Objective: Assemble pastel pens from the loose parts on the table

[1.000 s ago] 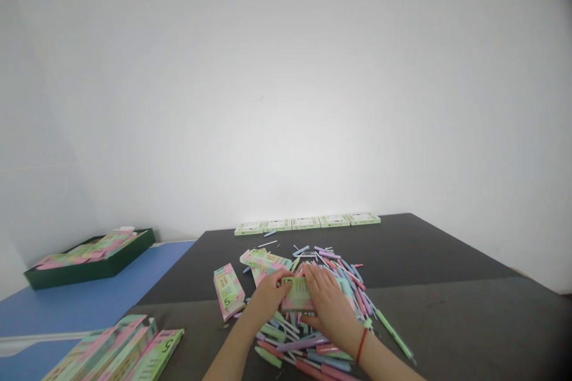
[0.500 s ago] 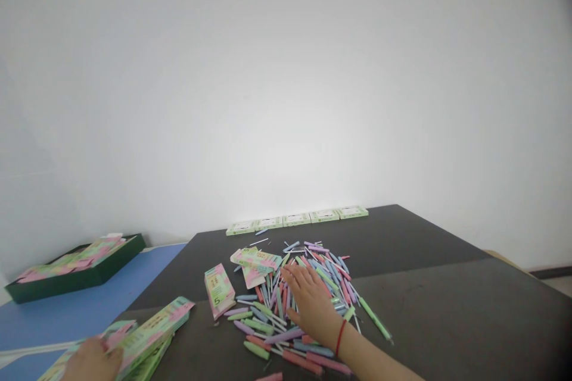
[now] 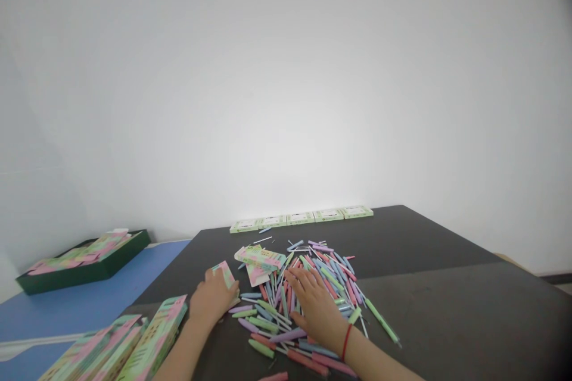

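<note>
My left hand (image 3: pixel 213 297) lies over a small pink and green pen box (image 3: pixel 224 274) on the dark table (image 3: pixel 447 309), its fingers curled round the box. My right hand (image 3: pixel 313 300), a red cord at the wrist, rests flat with spread fingers on a heap of pastel pens (image 3: pixel 308 292) in green, pink, blue and purple. Two more flat boxes (image 3: pixel 259 259) lie at the far edge of the heap.
A stack of filled pen boxes (image 3: pixel 129 345) sits at the near left. Several pale green boxes (image 3: pixel 301 218) line the table's far edge by the white wall. A dark green tray (image 3: pixel 84 262) of boxes stands on the blue surface (image 3: pixel 89 303) at the left.
My hands held one box over the heap. The left hand carried it to the stack at the near left, then came back onto the loose box beside the pens. The right hand settled on the pens.
</note>
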A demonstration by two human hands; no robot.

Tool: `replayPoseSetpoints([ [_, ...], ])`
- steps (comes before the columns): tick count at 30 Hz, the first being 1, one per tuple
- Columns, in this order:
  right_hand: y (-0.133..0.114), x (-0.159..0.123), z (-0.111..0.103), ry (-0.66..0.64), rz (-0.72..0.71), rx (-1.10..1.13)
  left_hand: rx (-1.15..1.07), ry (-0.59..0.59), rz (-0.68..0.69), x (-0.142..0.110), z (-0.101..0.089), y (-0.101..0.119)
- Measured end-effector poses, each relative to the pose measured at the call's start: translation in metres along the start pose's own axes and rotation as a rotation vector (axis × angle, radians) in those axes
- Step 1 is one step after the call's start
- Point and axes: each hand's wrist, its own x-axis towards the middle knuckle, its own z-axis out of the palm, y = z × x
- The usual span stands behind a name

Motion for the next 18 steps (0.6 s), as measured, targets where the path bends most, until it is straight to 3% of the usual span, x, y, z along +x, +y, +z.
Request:
replayPoseSetpoints([
  [3,0.004,0.001,0.005,0.01,0.008,0.002,-0.026,-0.018,-0.064,0.015,0.024,0.023],
  [7,0.007,0.002,0.008,0.0,0.014,0.016,-0.086,-0.042,-0.116,0.022,0.042,0.017],
  [10,0.006,0.001,0.007,-0.01,0.027,0.044,-0.148,-0.031,-0.138,0.021,0.038,0.008],
  [13,0.004,0.0,0.008,-0.001,0.054,0.149,-0.215,0.017,-0.132,0.014,0.021,0.012],
  [15,0.003,0.001,0.011,0.033,0.118,0.311,-0.34,0.083,-0.023,0.004,0.008,0.028],
  [17,0.001,0.004,0.01,0.082,0.192,0.562,-0.674,0.178,0.216,-0.013,-0.003,0.054],
  [18,0.0,0.007,0.008,0.105,0.209,0.702,-0.857,0.161,0.329,-0.023,-0.006,0.07],
])
